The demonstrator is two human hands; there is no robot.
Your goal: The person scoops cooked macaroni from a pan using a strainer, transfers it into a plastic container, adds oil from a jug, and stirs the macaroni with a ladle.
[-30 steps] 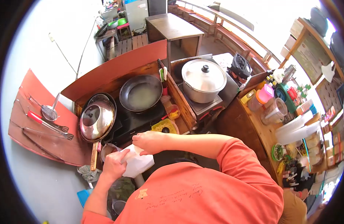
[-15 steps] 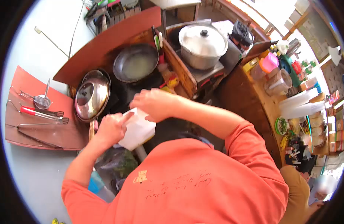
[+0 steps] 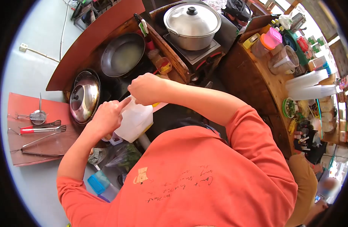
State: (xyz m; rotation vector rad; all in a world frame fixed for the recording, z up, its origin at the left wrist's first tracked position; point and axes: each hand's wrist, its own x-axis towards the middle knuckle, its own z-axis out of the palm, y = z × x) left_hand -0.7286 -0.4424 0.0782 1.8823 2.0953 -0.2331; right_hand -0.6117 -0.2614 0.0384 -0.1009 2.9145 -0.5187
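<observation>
A whitish, translucent plastic jug (image 3: pixel 136 123) is in front of my chest, below the stove. My left hand (image 3: pixel 108 119) is at its upper left edge, fingers curled and one finger reaching toward the top. Closed over the upper end of the jug is my right hand (image 3: pixel 148 89); what its fingers pinch there is hidden. Just beyond my hands, a dark wok (image 3: pixel 123 56) with a shallow pale liquid sits on the stove. A shiny domed lid (image 3: pixel 84 100) lies on another pan to the left.
A large lidded aluminium pot (image 3: pixel 193 30) stands on a burner behind a wooden divider. Whisks and a strainer (image 3: pixel 38 117) are on a red board at left. The right counter (image 3: pixel 270 89) bears tubs, stacked cups and a green bowl (image 3: pixel 289 108). Another person (image 3: pixel 302 189) is at lower right.
The camera view has shifted, so the wok and pot appear higher and further left. My right hand's fingers have closed more tightly at the jug's top, and both hands stay on the jug.
</observation>
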